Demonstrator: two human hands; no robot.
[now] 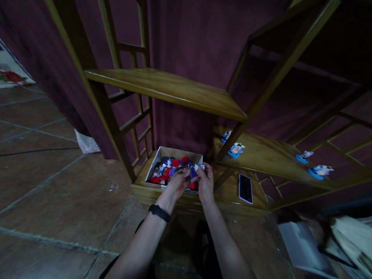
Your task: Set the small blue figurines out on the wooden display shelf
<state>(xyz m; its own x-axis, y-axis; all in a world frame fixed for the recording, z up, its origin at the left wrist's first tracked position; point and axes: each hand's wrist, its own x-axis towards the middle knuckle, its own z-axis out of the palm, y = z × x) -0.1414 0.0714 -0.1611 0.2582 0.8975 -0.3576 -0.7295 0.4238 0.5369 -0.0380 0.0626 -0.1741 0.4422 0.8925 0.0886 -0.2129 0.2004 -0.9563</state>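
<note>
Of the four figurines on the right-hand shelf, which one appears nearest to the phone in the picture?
The front-left figurine, just right of the slanted post and above the phone. The back-left figurine is behind it; two others stand farther right.

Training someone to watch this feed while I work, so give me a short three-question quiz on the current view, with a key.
1. True or false: the right hand is nearer the phone than the left hand is.
2. Where in the picture does the phone lie relative to the box? A) left of it; B) right of it; C) inside it.
3. How many figurines show on the raised shelf at right?

Key: 1. True. 2. B. 3. Four.
</note>
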